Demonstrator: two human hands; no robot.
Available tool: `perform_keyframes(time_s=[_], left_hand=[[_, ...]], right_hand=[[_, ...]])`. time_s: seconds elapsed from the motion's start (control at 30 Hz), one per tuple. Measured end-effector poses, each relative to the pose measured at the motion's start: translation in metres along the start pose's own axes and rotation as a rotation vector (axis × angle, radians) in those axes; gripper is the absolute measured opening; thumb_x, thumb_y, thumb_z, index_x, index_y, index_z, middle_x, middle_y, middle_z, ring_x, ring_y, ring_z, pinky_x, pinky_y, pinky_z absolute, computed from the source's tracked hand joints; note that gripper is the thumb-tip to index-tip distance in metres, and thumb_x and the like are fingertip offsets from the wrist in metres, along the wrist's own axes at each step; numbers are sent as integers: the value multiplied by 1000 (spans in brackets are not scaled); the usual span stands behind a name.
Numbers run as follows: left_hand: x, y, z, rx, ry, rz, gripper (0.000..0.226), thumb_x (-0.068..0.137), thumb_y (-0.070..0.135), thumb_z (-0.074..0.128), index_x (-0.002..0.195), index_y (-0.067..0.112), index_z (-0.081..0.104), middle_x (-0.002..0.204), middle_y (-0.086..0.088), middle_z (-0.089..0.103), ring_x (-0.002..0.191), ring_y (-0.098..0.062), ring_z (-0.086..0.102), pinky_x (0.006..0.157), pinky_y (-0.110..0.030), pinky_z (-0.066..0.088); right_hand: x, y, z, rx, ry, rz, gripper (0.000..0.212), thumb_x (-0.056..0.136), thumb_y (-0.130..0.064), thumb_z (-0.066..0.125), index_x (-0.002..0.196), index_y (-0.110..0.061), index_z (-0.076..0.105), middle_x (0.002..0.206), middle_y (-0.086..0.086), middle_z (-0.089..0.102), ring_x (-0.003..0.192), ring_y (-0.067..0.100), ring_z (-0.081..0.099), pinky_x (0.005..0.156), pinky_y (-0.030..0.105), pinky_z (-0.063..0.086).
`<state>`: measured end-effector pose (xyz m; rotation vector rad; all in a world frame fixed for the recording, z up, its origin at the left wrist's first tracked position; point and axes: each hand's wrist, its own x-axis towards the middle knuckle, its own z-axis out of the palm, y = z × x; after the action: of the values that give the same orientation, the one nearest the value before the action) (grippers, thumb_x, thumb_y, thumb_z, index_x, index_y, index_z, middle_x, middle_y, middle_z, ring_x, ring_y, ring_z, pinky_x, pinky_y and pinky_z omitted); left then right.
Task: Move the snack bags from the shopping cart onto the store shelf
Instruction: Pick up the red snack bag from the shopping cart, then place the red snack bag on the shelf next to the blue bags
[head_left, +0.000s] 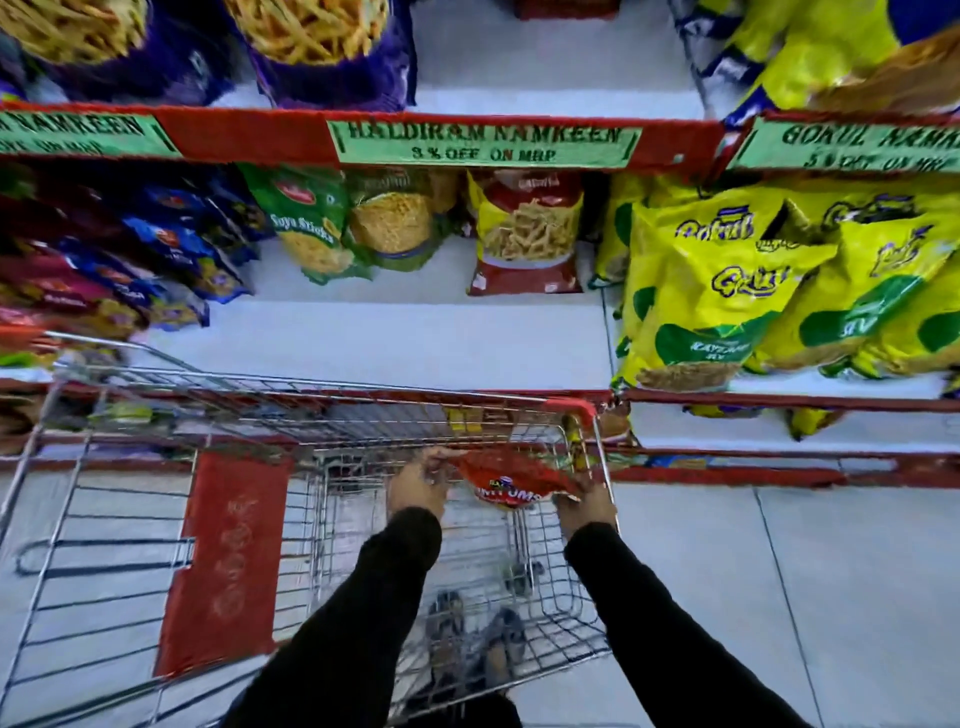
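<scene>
A red snack bag (511, 480) sits low inside the wire shopping cart (291, 410), near its far right corner. My left hand (421, 486) grips the bag's left edge and my right hand (584, 501) grips its right edge. Both arms wear black sleeves and reach down into the basket. Beyond the cart is the store shelf (415, 343), white with a red front strip; its middle stretch is bare. A red and yellow bag (527, 234) and green bags (311, 223) stand at the back of that shelf.
Yellow bags (727, 291) crowd the shelf to the right, blue and maroon bags (130, 260) to the left. An upper shelf (545, 98) carries purple bags and green price labels. A red panel (228, 561) hangs on the cart's side. Grey tiled floor lies on the right.
</scene>
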<state>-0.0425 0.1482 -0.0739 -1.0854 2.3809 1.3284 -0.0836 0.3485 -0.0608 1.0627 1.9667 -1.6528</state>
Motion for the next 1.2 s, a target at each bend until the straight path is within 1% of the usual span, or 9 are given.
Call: perform_keyframes(time_s=[0.1,0.2,0.33,0.43,0.57,0.67,0.8,1.03,1.2], left_hand=[[-4,8,-5,59,36,18,19,89,22,61,107,18,67,103,-10,72,94,-28,68,75,-28,50],[-14,11,-13,88,49,74,20,90,19,60,109,21,65,129,-12,58,110,-31,61,81,-25,42],[-39,22,-26,-131,49,222,16,88,11,61,94,25,64,123,-10,59,110,-21,54,97,-29,42],[-59,35,-36,-321,-5,240,14,91,15,57,103,20,63,110,1,65,99,-13,58,92,-32,45],[-85,59,-53,-488,28,283,14,91,17,59,101,26,62,104,-3,67,97,-19,62,91,-37,50],[-97,84,-67,-579,84,346,16,90,10,59,106,12,59,101,-7,64,91,-16,61,88,-29,50],[-117,127,-89,-686,149,462,21,91,10,58,84,29,57,86,7,62,73,8,59,72,-10,49],[-133,223,-133,-913,175,625,8,92,15,58,93,23,60,97,2,64,87,-4,59,90,-34,49],[-148,306,-169,-1056,142,752,12,94,10,54,105,14,54,92,14,59,72,18,61,68,-2,46]], right_hand=[[-8,-1,-3,-204,15,-78,24,85,5,57,106,1,67,108,16,66,90,14,54,81,22,43],[-19,-1,-13,-221,93,-197,22,78,5,67,98,-3,74,99,16,75,88,16,63,97,28,49],[-46,-12,-27,-150,21,-315,19,83,4,63,100,-2,71,94,8,70,84,14,62,73,1,45],[-62,-24,-41,-48,-45,-401,13,87,-5,62,99,-4,69,94,6,72,81,8,67,85,17,53],[-89,-50,-59,46,-102,-525,8,89,-1,59,95,-3,63,84,0,65,66,-16,60,66,-1,44],[-98,-72,-67,120,-121,-581,15,87,-1,61,101,0,62,84,1,64,64,-14,59,67,3,46],[-124,-107,-76,243,-130,-682,16,85,-9,66,99,-7,62,89,3,63,72,-1,56,72,16,46],[-167,-205,-88,418,-169,-914,30,83,6,62,73,-22,60,59,-23,68,61,-11,57,67,8,46],[-184,-285,-92,603,-197,-989,18,78,-11,71,94,-9,63,87,1,64,83,11,57,82,25,47]])
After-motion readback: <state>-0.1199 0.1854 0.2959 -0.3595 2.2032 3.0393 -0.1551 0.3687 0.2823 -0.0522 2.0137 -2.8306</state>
